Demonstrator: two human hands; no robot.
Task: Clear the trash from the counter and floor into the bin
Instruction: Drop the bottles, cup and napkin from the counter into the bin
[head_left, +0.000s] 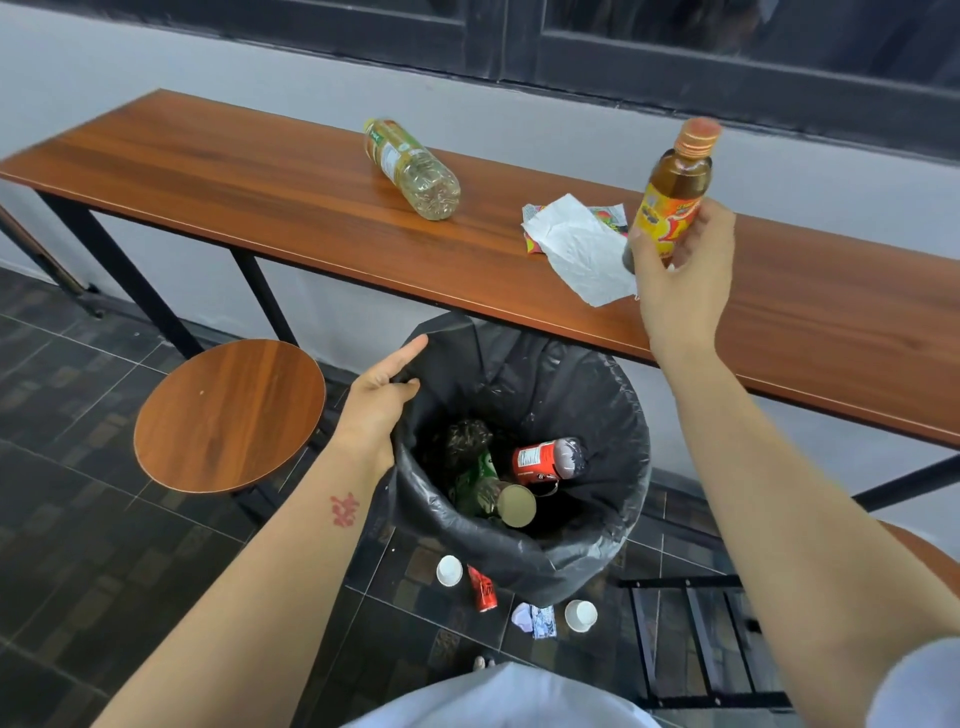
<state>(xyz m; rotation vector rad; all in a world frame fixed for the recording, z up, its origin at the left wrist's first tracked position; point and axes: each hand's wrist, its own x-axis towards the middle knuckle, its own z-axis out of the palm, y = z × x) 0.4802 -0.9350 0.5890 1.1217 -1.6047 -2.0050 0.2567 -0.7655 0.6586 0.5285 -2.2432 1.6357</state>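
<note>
My right hand (680, 270) grips a small brown glass bottle (675, 187) with an orange label and cap, held upright above the counter's front edge. My left hand (382, 395) pinches the black liner at the left rim of the bin (597, 525), which stands under the counter. Inside lie a red can (545, 460), a green can (493, 499) and crumpled dark plastic. On the wooden counter (260, 192) lie a clear plastic bottle (413, 169) on its side and a white tissue (576, 249) over a colourful wrapper. Two white cups (449, 570) (581, 615), a crushed red can (483, 590) and a paper scrap (535, 619) sit on the floor.
A round wooden stool (228, 415) stands left of the bin. A second stool's black frame (696, 644) is at the lower right. Dark tiles cover the floor. A grey wall and dark window frame run behind the counter.
</note>
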